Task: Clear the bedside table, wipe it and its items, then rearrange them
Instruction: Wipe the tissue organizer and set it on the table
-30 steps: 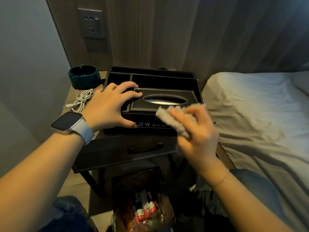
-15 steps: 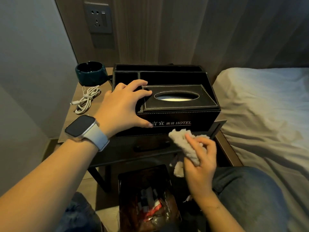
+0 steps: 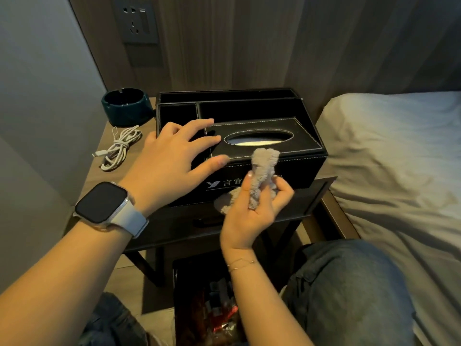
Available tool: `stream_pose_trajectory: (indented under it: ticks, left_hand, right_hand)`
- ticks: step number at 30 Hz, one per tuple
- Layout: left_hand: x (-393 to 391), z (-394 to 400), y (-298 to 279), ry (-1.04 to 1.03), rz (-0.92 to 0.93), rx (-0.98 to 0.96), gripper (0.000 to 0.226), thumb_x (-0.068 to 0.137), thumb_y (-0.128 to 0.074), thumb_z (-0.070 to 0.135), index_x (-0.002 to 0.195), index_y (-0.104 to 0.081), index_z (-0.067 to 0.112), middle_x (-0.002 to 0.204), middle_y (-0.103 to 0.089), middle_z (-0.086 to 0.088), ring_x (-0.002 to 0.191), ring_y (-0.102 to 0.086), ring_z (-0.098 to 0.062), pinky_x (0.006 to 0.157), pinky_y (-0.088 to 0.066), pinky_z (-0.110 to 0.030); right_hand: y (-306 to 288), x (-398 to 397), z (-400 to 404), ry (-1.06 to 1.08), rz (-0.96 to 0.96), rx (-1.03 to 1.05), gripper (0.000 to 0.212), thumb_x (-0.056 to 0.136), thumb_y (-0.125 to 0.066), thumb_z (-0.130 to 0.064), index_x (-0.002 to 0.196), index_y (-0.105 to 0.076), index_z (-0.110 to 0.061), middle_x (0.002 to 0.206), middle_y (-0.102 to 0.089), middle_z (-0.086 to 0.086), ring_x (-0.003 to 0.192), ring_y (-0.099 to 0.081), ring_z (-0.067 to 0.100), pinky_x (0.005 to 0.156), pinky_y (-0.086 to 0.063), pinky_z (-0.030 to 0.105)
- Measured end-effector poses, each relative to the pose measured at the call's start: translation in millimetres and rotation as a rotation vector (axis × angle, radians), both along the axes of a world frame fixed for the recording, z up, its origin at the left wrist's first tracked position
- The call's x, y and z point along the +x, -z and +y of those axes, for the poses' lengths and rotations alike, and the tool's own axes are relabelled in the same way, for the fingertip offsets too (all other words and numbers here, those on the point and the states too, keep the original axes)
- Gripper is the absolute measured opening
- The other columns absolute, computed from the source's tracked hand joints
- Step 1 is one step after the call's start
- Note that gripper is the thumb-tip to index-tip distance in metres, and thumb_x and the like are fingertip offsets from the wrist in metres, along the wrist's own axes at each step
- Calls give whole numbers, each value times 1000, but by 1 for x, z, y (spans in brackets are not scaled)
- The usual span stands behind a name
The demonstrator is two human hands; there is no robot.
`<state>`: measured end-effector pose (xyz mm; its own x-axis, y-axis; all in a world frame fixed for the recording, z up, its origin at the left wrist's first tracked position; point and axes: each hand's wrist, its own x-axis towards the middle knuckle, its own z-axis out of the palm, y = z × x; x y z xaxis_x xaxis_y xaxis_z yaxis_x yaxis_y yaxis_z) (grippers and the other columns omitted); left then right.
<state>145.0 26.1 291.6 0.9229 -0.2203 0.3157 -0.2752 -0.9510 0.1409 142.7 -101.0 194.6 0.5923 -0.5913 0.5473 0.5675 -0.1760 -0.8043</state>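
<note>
A black leather tissue box organiser (image 3: 294, 136) with hotel lettering stands on the dark bedside table (image 3: 99, 168). My left hand (image 3: 172, 161) rests flat on its left front corner, fingers spread, thumb along the front edge. My right hand (image 3: 252, 211) holds a bunched grey cloth (image 3: 263, 168) in front of the organiser's front face, the cloth's top reaching the upper front edge. A dark teal ashtray (image 3: 126, 106) sits at the table's back left. A coiled white cable (image 3: 119, 148) lies in front of it.
A bed with grey sheets (image 3: 389, 156) runs along the right. A bin with wrappers (image 3: 209, 310) stands on the floor under the table's front. My knee in jeans (image 3: 349, 290) is at lower right. A wall socket (image 3: 136, 20) is above the table.
My right hand rose with the cloth from below the table edge back up to the organiser's front face. My left hand stayed on the organiser, its fingers now flatter.
</note>
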Motion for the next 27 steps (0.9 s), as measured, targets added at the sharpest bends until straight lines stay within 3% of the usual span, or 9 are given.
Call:
stream_pose_trajectory:
  ticks: [4,7,9,11,14,18,21,25,27]
  left_hand:
    - [0,-2,-1,0,11,-59,66,87,-17,71,137,-47,40,151,-28,22,123,-38,-20,99,-37,-53]
    - [-1,-2,-1,17,3,-95,62,89,-20,67,136,-49,39,150,-29,23,124,-38,-20,101,-36,-52]
    - [0,-2,0,13,-7,-122,54,92,-22,60,134,-50,40,150,-30,24,123,-38,-19,101,-36,-53]
    - [0,-3,2,-7,-33,-138,48,94,-24,49,132,-52,40,149,-32,24,121,-40,-19,100,-37,-53]
    - [1,-6,4,-22,-71,-133,46,94,-25,43,129,-54,37,147,-36,21,117,-42,-21,97,-40,-52]
    - [2,-6,6,-30,-94,-72,46,94,-22,43,127,-54,36,144,-38,18,114,-42,-23,93,-41,-52]
    - [4,-6,5,-47,-84,-50,45,94,-23,42,128,-53,36,144,-38,18,115,-41,-23,93,-40,-50]
    - [6,-4,4,-47,-61,-65,44,95,-25,42,128,-52,38,143,-37,20,116,-41,-22,94,-39,-51]
    - [5,-3,4,-35,-62,-88,43,94,-25,42,128,-52,38,143,-37,20,115,-41,-21,95,-39,-53]
  right_hand:
    - [24,-30,28,-272,123,-139,14,86,-58,-16,97,-53,-24,102,-48,5,84,-53,23,71,-49,42]
    - [35,-49,18,-395,71,-437,22,78,-60,-6,95,-57,-20,102,-52,8,85,-59,28,71,-52,43]
    - [24,-42,-13,-299,46,-256,19,81,-61,-7,101,-63,-7,103,-50,1,94,-57,9,80,-51,29]
    - [7,-18,-57,-94,72,-47,20,83,-58,-13,103,-61,-10,96,-48,-2,89,-52,-5,80,-44,17]
    - [-21,21,-105,98,81,28,36,88,-56,-8,123,-58,-14,94,-41,-5,84,-49,6,78,-46,22]
    - [-17,26,-51,143,15,73,41,85,-56,12,120,-60,-8,92,-35,1,80,-42,-3,75,-42,8]
    - [-8,7,5,50,58,65,31,87,-54,6,116,-65,3,96,-38,13,83,-44,2,75,-47,18]
    - [5,-15,22,-166,30,-178,27,92,-53,-12,118,-62,-15,97,-44,6,81,-53,19,73,-51,36]
    - [16,-32,14,-340,1,-411,30,81,-60,-3,107,-60,-18,95,-51,8,83,-58,27,71,-52,44]
